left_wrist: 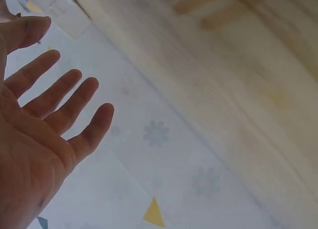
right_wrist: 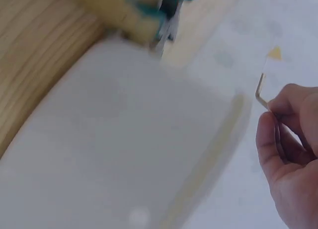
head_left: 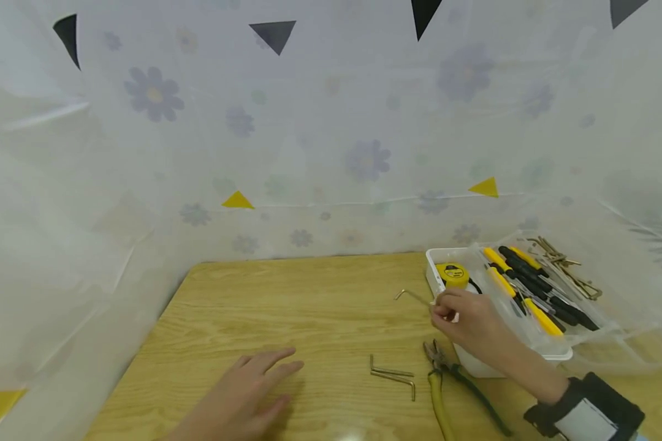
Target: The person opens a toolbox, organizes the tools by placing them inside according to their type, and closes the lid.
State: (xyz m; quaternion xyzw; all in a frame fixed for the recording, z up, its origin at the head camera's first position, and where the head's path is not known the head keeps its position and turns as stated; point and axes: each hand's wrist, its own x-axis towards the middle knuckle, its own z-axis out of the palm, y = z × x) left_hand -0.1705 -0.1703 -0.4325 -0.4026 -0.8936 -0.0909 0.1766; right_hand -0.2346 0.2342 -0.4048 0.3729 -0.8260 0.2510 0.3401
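My right hand (head_left: 471, 318) pinches a thin, brass-coloured L-shaped hex key (head_left: 415, 296) between thumb and fingers, near the white bin's left side. Its short bent end points away to the left; the right wrist view shows that bent hex key (right_wrist: 259, 92) sticking out past the fingertips. On the wooden table (head_left: 287, 294), two more hex keys (head_left: 393, 378) lie side by side, their bends at opposite ends. Pliers (head_left: 437, 392) with one yellow and one dark green handle lie to the right of them. The left hand (head_left: 254, 389) hovers at the table's front with fingers spread, holding nothing.
A white plastic bin (head_left: 431, 272) at the right holds a yellow tape measure (head_left: 453, 274). Over it, a clear tray carries several yellow-and-black tools (head_left: 546, 317) and a pile of hex keys (head_left: 563, 263). Flower-patterned sheeting (head_left: 309, 153) stands behind and left of the table.
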